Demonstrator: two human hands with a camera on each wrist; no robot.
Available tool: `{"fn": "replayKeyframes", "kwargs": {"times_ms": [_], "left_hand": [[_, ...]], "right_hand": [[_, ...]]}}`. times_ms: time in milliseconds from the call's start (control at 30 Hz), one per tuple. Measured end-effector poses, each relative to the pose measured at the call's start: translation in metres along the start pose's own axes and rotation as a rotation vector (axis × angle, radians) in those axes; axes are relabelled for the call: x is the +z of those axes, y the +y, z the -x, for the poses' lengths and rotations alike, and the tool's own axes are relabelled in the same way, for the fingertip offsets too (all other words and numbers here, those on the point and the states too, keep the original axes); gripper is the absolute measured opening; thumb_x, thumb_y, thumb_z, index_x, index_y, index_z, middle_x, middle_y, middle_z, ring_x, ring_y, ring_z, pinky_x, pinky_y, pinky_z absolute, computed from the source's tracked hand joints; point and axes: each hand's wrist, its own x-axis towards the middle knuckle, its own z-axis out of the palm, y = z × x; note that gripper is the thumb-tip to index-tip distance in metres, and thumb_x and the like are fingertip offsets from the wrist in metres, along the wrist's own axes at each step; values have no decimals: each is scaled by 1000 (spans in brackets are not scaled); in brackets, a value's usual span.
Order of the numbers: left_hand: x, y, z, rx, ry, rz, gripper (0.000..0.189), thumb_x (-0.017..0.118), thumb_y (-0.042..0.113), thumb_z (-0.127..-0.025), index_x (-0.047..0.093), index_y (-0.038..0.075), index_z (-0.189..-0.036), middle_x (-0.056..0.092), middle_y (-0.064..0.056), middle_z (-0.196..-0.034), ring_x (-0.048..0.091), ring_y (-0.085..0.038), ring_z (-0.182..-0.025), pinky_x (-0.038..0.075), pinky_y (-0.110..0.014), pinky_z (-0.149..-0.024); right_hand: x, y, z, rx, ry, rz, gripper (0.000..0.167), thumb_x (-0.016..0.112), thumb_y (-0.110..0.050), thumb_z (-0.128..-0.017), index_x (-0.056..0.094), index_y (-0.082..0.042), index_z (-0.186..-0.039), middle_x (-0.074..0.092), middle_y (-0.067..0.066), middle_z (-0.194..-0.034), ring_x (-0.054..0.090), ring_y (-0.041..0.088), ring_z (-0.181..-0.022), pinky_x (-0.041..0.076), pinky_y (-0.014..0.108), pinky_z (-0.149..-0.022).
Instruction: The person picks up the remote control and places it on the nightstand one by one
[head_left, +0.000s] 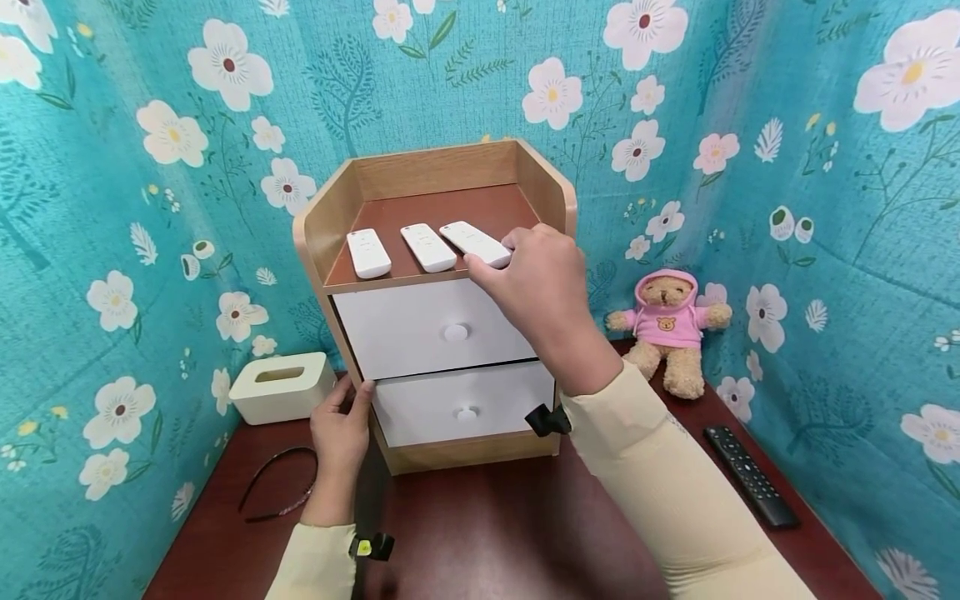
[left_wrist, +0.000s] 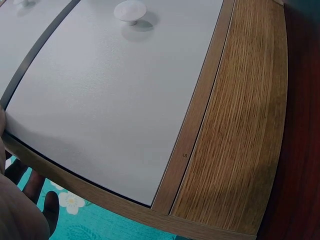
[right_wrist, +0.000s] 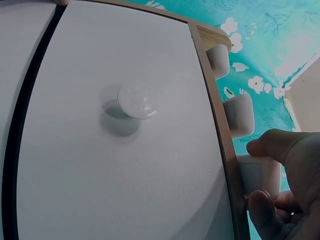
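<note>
A small wooden cabinet (head_left: 442, 457) with two white drawers stands on the dark red table. On its brown top lie three white remote controls: a left one (head_left: 368, 253), a middle one (head_left: 428, 247) and a right one (head_left: 472, 242). My right hand (head_left: 542, 279) pinches the near end of the right remote between thumb and fingers, which the right wrist view shows at the cabinet's front edge. Down at the cabinet's left side, my left hand (head_left: 342, 429) touches the edge beside the gap between the drawers, its thumb on the front and its fingers along the side.
A white tissue box (head_left: 281, 388) and a dark headband (head_left: 281, 483) lie left of the cabinet. To the right sit a teddy bear (head_left: 667, 325) in a pink hoodie and a black remote (head_left: 750, 475). Floral cloth (head_left: 465, 75) hangs behind and at both sides.
</note>
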Motion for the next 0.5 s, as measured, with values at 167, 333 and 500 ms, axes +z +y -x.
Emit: {"fn": "replayKeyframes", "kwargs": {"times_ms": [167, 333, 500], "left_hand": [[0, 0, -1, 0, -5, 8, 32, 81, 24, -102, 81, 5, -128, 80, -18, -104, 65, 1, -84, 52, -11, -71], [0, -2, 0, -9, 3, 8, 32, 82, 23, -101, 81, 5, -127, 80, -13, -101, 65, 1, -84, 52, -11, -72], [0, -3, 0, -3, 2, 6, 32, 82, 24, -101, 81, 6, -127, 80, -16, -103, 65, 1, -84, 52, -11, -72]], "right_hand": [[1, -6, -2, 23, -25, 44, 57, 78, -60, -94, 81, -3, -94, 71, 14, -85, 67, 29, -79, 54, 42, -65], [4, -8, -4, 39, -33, 65, 58, 76, -59, -96, 80, -1, -97, 71, 15, -90, 68, 29, -84, 57, 43, -70], [5, -8, -4, 35, -16, 80, 60, 74, -59, -98, 81, 1, -101, 72, 16, -91, 69, 30, -86, 58, 43, -71]]}}
